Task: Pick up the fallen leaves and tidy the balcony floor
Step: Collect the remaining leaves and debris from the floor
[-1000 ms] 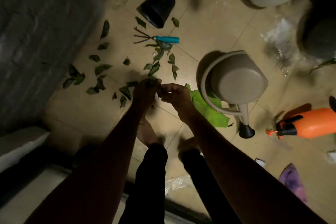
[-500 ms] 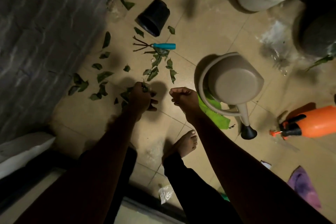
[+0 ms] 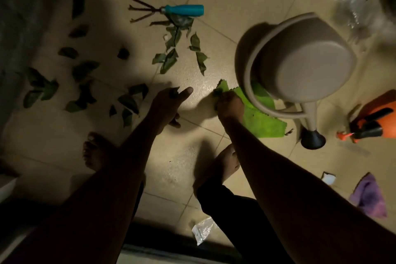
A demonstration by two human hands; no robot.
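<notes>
the right hand point(image 3: 230, 106) has its grip clamped on a bunch of leaves point(image 3: 217, 93), held low over the corner of the green cloth point(image 3: 261, 120) that lies half under the watering can point(image 3: 304, 64). the left hand point(image 3: 166, 106) hangs just above the floor point(image 3: 171, 167) with one finger pointing straight out. in this dim light it seems to have a leaf scrap point(image 3: 174, 94) pinched between the other fingers, so i read its grip as closed on that scrap.

most of the fallen leaves point(image 3: 128, 100) are still down. one scatter sits to the left of the left hand, close to the dark wall. another trails from the hand rake point(image 3: 184, 10) towards the hands. so the task looks early to middling.

the step in hand is gathering. to do it well, pass the scrap across so the right hand carries the whole bunch and the left is free to pick. work the nearest leaves first, the ones beside the left wrist, then sweep outward. pinch each leaf by its edge or stem, since flat leaves cling to tile. the torn bits by the rake are small, so drawing them into a heap first should save time. keep the bunch squeezed firmly, or loose pieces may slip out. mind the bare feet, and lift the rake aside rather than reaching over its prongs.
</notes>
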